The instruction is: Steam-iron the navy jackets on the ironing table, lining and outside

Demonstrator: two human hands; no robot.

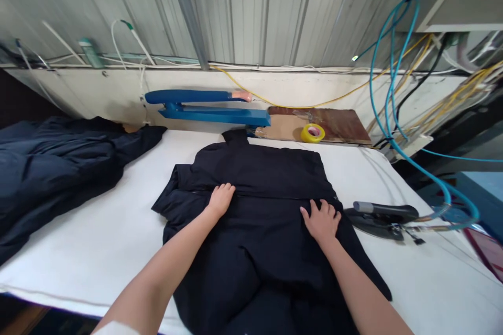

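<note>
A black jacket [275, 172] lies spread on the white table cover, a zip line running across it, with its collar end to the left. On the cloth at the zip line, left of centre, rests my left hand [221, 200], its fingers laid over the fabric. My right hand [323, 221] lies flat with fingers spread near the jacket's right edge, just below the zip. Close to the right of that hand, a steam iron [383, 215] sits on the table with a hose attached.
Another dark garment [58, 167] lies at the left. Along the back stand a blue sleeve board [212, 110] and a roll of yellow tape [313, 133] on a brown board [341, 123]. Blue hoses [373, 84] hang at the right, and a white-covered table [98, 251] carries the garments.
</note>
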